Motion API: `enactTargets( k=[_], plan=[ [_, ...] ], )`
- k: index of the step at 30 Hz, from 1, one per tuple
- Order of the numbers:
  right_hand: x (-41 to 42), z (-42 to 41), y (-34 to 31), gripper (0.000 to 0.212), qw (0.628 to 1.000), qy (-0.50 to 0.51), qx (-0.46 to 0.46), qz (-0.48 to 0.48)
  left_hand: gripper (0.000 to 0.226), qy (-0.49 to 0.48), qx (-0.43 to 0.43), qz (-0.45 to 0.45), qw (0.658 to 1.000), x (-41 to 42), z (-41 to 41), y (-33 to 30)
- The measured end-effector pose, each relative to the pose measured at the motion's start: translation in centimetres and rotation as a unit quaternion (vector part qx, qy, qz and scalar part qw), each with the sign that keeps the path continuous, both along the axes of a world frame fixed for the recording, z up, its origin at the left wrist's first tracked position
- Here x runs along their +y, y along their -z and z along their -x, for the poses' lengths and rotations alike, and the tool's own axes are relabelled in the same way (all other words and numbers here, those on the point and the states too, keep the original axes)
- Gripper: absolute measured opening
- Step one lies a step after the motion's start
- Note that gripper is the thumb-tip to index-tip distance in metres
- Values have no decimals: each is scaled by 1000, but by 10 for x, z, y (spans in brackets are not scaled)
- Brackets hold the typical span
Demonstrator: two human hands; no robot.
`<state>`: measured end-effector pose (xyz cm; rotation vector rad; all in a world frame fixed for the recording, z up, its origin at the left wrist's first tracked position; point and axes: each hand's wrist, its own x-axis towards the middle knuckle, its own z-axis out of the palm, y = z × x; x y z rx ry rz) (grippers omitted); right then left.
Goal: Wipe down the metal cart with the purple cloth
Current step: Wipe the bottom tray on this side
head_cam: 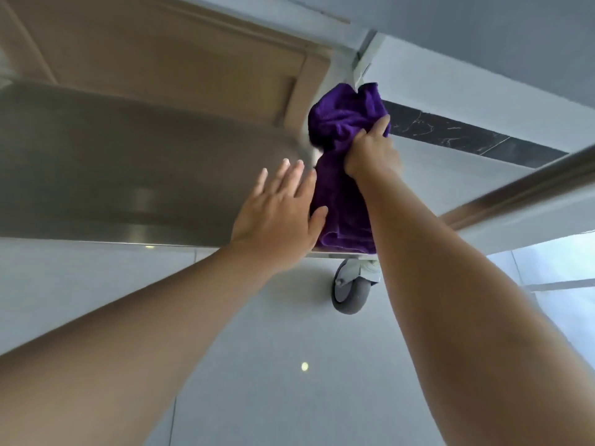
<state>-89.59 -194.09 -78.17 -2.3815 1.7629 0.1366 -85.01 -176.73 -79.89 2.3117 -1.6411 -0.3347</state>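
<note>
The metal cart's lower shelf (122, 175) fills the left and middle of the view, brushed steel with a raised rim. The purple cloth (344, 123) is bunched around the cart's right corner post and hangs down to the shelf's front edge. My right hand (370, 152) grips the cloth at the middle of the bunch, fingers curled into the fabric. My left hand (283, 207) lies flat on the shelf with straight fingers, its thumb touching the cloth's lower part.
A grey caster wheel (349, 289) sits under the shelf's right front corner. A steel cart rail (528, 185) slants across the right. Pale floor tiles lie below, a beige wooden door (167, 56) behind, and a dark marble skirting strip (467, 136) at right.
</note>
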Motion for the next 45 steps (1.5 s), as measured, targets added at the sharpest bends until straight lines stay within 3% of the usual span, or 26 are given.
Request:
enactTargets(
  k=[2,6,13,17,20,23,25,32,41,45],
  plan=[
    [-10,-17,-2,74,999,7,-40,12,60,-1,-7,-3,1000,0,0,0],
    [-25,-27,0,49,995,-37,-75,58,60,0,-11,-1,1000,-1,1,1],
    [-9,-5,0,52,997,24,-60,30,60,-6,2,5,1000,-3,3,0],
    [22,16,8,50,994,62,-81,41,65,-4,33,49,998,2,2,-2],
    [53,28,14,56,994,52,-49,77,74,17,88,116,989,6,-2,-3],
    [79,35,14,59,997,35,-33,64,66,22,166,151,974,11,-10,-5],
    [92,37,13,58,998,23,-15,47,56,28,183,126,975,17,-21,-9],
    [123,1,8,57,998,53,17,23,41,101,38,-32,994,78,-119,-19],
    [185,-144,8,58,998,-54,28,8,41,17,-6,-32,999,174,-230,-29],
    [208,-194,8,58,995,-91,39,4,50,-21,-11,-41,999,221,-259,-19]
  ],
)
